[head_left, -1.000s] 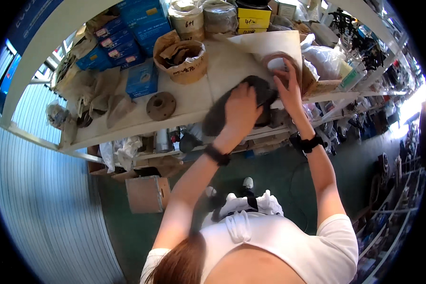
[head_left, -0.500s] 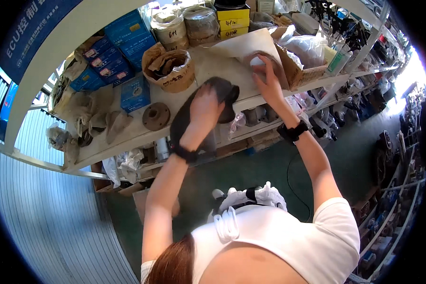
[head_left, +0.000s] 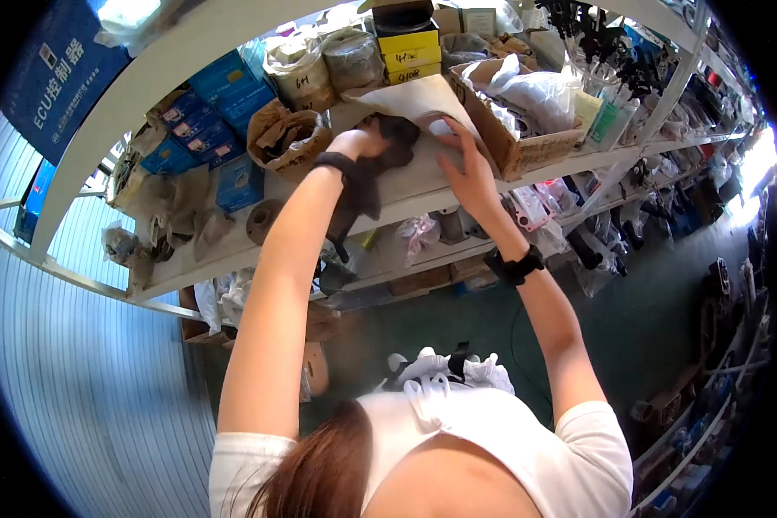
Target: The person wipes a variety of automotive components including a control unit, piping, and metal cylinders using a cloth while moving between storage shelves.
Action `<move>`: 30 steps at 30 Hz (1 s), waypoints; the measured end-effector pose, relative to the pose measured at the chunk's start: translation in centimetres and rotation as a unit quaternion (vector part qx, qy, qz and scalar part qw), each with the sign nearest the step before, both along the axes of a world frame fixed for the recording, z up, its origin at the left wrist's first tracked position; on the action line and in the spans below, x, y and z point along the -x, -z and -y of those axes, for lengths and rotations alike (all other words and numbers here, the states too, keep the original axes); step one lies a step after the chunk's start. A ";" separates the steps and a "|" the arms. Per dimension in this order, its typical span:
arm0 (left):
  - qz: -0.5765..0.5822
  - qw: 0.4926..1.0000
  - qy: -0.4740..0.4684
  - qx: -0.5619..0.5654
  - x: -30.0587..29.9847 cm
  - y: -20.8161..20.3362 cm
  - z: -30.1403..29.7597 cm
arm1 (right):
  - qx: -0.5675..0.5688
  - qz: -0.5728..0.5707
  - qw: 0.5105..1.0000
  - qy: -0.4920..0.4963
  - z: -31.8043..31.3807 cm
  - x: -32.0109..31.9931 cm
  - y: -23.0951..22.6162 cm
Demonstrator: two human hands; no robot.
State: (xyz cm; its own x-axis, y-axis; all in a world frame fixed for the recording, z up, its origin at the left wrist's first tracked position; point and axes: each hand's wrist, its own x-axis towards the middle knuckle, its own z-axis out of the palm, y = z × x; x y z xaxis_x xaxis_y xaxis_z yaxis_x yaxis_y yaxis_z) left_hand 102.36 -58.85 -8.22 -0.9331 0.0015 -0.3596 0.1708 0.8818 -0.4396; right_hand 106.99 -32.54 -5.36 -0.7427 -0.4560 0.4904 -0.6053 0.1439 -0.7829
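My left hand (head_left: 363, 142) is closed on a dark cloth (head_left: 360, 194), pressing its bunched end on the pale shelf top; the rest hangs over the front edge. To the right, my right hand (head_left: 470, 173) has its fingers stretched apart. Its fingertips touch a round brown thing with a whitish middle (head_left: 440, 127), partly hidden by the fingers. A sheet of tan paper or card (head_left: 397, 95) lies behind both hands.
An open carton with plastic-wrapped parts (head_left: 514, 142) stands right of my right hand. On the left are a round cardboard tub (head_left: 292, 155), blue boxes (head_left: 240, 186) and a flanged metal part (head_left: 262, 223). Bagged parts (head_left: 419, 237) sit on the shelf below.
My left hand has moved back across the shelf with the cloth, closer to the tan sheet. My right hand stays at the round thing. The view has shifted slightly.
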 end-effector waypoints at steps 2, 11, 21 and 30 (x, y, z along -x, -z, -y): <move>-0.107 0.961 -0.164 -0.197 -0.9 -1.1 1.3 | 0.015 0.009 1.000 -0.017 0.5 -0.6 -0.3; -0.145 0.891 -0.076 -0.423 -10.5 -5.2 -5.0 | 0.040 0.000 0.997 -0.067 0.3 -1.4 0.8; -0.402 0.866 -0.061 -0.290 -19.6 -2.1 -11.9 | 0.022 -0.013 0.998 -0.057 0.1 -1.4 0.9; -0.398 0.841 -0.177 -0.320 -18.5 -2.3 -8.4 | -0.008 -0.027 0.998 -0.056 -1.7 -1.8 0.1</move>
State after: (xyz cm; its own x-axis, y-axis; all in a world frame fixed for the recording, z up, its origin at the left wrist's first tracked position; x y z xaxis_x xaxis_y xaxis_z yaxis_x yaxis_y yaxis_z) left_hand 120.90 -50.49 -5.96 -0.8608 -0.3708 0.3487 -0.2756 0.9155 0.2931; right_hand 108.82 -30.89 -5.46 -0.6595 -0.5423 0.5206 -0.6598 0.0856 -0.7466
